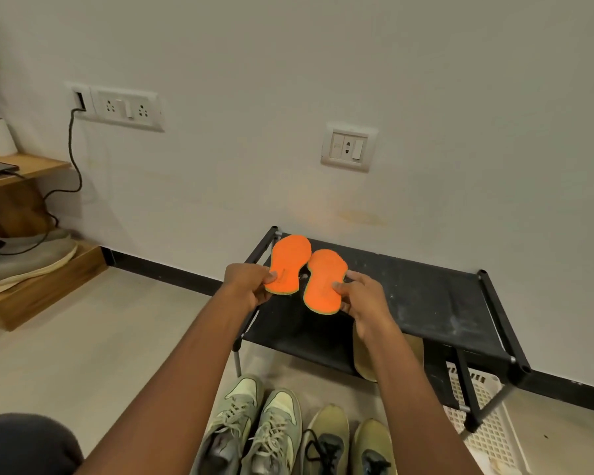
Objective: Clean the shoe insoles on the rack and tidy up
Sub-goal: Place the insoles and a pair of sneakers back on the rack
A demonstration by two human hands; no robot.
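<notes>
Orange insoles (290,264) pinched at the heels, hands (251,286) outstretched above rack (432,303).

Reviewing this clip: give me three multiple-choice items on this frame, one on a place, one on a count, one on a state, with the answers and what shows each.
1. Where is the white lattice basket?
A. On the rack's top shelf
B. On the floor under the rack's right end
C. On the wooden shelf at the left

2. How many shoes stand on the floor in front of the rack?
A. Two
B. Three
C. Four

3. What are the hands doing?
A. Each pinches one orange insole
B. Both rest flat on the shelf
C. One holds a brush

Answers:
1. B, it shows behind the rack's right legs.
2. C, a pale green pair sits beside an olive pair.
3. A, the left hand grips the left insole and the right hand grips the right insole, thumbs on top.
</notes>
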